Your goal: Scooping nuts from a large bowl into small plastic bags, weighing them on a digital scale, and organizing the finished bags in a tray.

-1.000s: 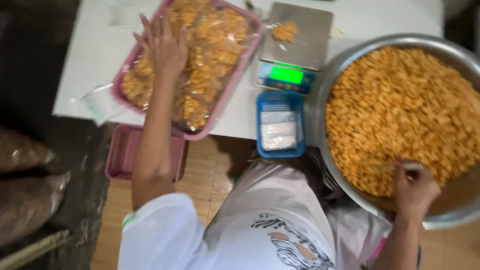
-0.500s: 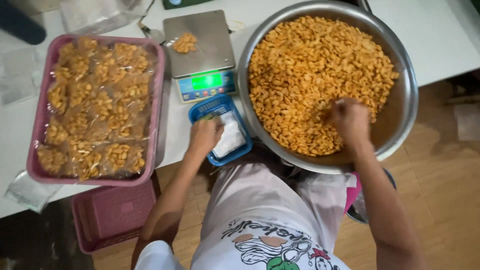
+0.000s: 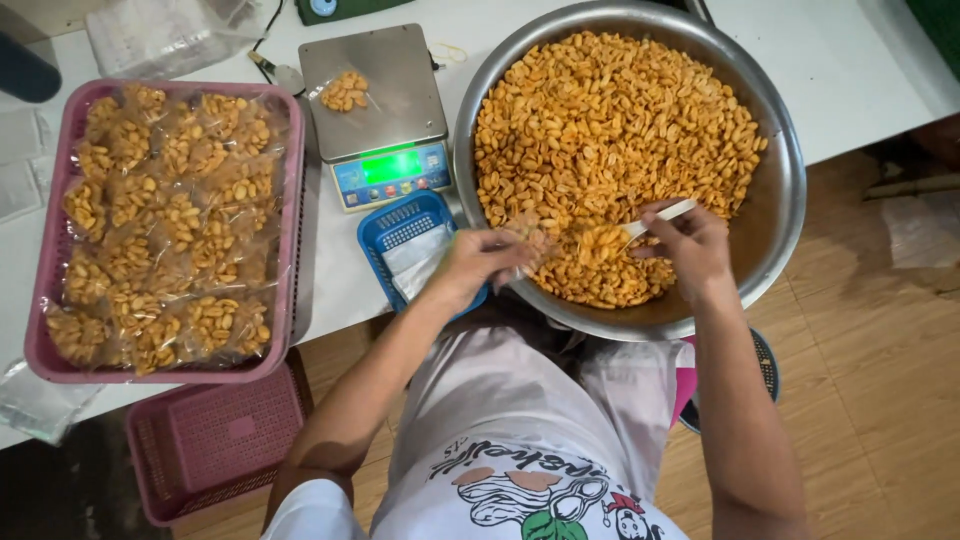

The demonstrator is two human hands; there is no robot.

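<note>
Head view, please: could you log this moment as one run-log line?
left hand: holds small clear bag | right hand: scoops peanuts with spoon | steel bowl

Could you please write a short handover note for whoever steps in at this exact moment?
Left hand: at the rim of the steel bowl, pinching a small clear bag, not fully visible.
Right hand: holds a pale scoop over the fried peanuts.
Done: the pink tray is full of filled bags.
On the scale: a few loose peanuts.
Blue basket: holds empty bags.
Left: the bowl is far from empty.
</note>
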